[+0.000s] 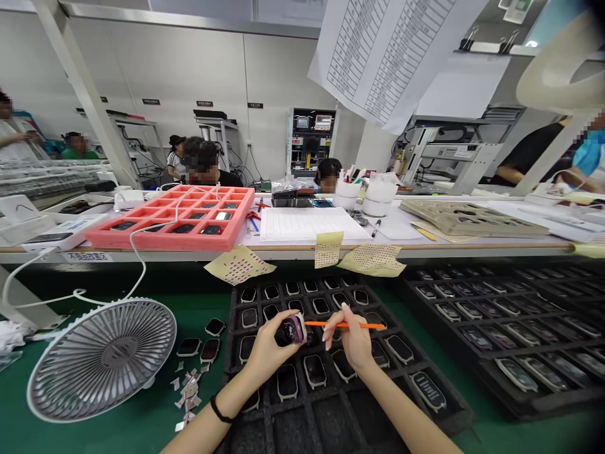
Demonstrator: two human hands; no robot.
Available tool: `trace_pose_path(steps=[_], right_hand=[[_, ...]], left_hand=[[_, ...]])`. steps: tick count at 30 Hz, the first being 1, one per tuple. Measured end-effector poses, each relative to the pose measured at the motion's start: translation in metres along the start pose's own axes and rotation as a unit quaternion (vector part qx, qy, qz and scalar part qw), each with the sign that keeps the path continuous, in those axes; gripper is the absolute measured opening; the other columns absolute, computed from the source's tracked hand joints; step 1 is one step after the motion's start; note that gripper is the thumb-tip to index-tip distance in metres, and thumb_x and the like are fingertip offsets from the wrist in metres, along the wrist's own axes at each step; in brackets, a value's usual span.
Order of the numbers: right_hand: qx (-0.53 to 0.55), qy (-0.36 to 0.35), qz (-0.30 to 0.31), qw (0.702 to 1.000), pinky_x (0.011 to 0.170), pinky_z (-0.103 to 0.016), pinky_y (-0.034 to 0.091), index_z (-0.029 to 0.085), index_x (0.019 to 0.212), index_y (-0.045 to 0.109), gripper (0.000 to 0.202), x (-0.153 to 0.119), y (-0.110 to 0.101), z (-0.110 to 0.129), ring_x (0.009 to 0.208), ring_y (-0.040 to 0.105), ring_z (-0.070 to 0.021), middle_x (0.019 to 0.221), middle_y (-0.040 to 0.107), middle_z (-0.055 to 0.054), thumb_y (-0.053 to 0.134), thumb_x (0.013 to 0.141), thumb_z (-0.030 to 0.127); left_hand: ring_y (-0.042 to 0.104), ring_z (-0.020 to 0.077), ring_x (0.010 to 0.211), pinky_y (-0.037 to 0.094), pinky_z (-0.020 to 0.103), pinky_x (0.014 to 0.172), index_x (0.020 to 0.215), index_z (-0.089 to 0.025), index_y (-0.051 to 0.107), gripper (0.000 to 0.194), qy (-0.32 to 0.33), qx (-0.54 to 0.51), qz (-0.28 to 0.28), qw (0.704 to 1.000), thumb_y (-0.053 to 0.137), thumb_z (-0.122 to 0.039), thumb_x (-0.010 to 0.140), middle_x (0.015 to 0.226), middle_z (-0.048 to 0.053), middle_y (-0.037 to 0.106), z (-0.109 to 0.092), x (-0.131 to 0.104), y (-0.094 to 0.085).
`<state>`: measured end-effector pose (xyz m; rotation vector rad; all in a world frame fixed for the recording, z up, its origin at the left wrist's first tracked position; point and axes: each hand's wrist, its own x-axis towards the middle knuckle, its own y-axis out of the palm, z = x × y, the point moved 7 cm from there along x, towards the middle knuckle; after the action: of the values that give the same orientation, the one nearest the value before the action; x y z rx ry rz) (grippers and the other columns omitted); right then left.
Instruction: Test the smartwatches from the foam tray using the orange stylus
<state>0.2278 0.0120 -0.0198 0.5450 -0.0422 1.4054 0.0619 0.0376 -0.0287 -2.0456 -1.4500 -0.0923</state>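
My left hand (pixel 271 340) is closed round a smartwatch case (pixel 293 329), its dark, purplish screen turned toward me. An orange stick-like tool (pixel 368 325) is pinched in my right hand (pixel 352 337), and its left tip meets the case's edge or lies very close to it; contact cannot be made out. Both hands are above a black foam tray (pixel 288 432) whose compartments hold several watch cases, such as this one (pixel 314 371). On the green mat left of the tray lie three loose watch cases (pixel 210 350) and a pile of small pale scraps (pixel 189 394).
A white fan (pixel 118 353) stands at the left. A second black tray of watch cases (pixel 520 372) lies to the right. On the shelf are a pink foam tray (pixel 208 243), paper sheets (pixel 307 224) and a beige tray (pixel 477 217). Several people are beyond.
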Motion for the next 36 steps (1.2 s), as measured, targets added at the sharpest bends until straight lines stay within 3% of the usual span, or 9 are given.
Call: trace_pose_path(steps=[24, 30, 36], right_hand=[[-0.025, -0.002, -0.017, 1.000, 0.032, -0.022, 0.037, 0.015, 0.045, 0.063, 0.055, -0.0010, -0.0014, -0.0023, 0.031, 0.050, -0.0116, 0.041, 0.058, -0.005, 0.044, 0.088, 0.044], [-0.014, 0.008, 0.028, 0.999, 0.033, -0.023, 0.038, 0.014, 0.048, 0.066, 0.054, -0.0032, 0.0066, -0.0019, 0.030, 0.050, -0.0112, 0.042, 0.059, -0.005, 0.043, 0.089, 0.042], [-0.019, 0.009, 0.027, 0.999, 0.034, -0.022, 0.039, 0.014, 0.049, 0.066, 0.055, -0.0031, 0.0073, -0.0018, 0.031, 0.050, -0.0107, 0.043, 0.060, -0.005, 0.043, 0.089, 0.043]], left_hand=[[0.061, 0.0237, 0.102, 0.047, 0.037, 0.092, 0.111, -0.021, 0.058, 0.047, -0.016, 0.013, 0.003, 1.000, 0.069, -0.017, 0.065, 0.111, 0.005, 0.066, 0.0001, -0.0011, 0.0025], [0.061, 0.0240, 0.103, 0.047, 0.037, 0.091, 0.112, -0.023, 0.058, 0.048, -0.014, 0.028, 0.012, 0.999, 0.069, -0.018, 0.066, 0.112, 0.005, 0.066, -0.0002, -0.0018, 0.0035], [0.061, 0.0239, 0.103, 0.047, 0.037, 0.091, 0.112, -0.022, 0.058, 0.048, -0.012, 0.026, 0.013, 1.000, 0.069, -0.018, 0.066, 0.112, 0.005, 0.066, 0.0013, -0.0019, 0.0044]])
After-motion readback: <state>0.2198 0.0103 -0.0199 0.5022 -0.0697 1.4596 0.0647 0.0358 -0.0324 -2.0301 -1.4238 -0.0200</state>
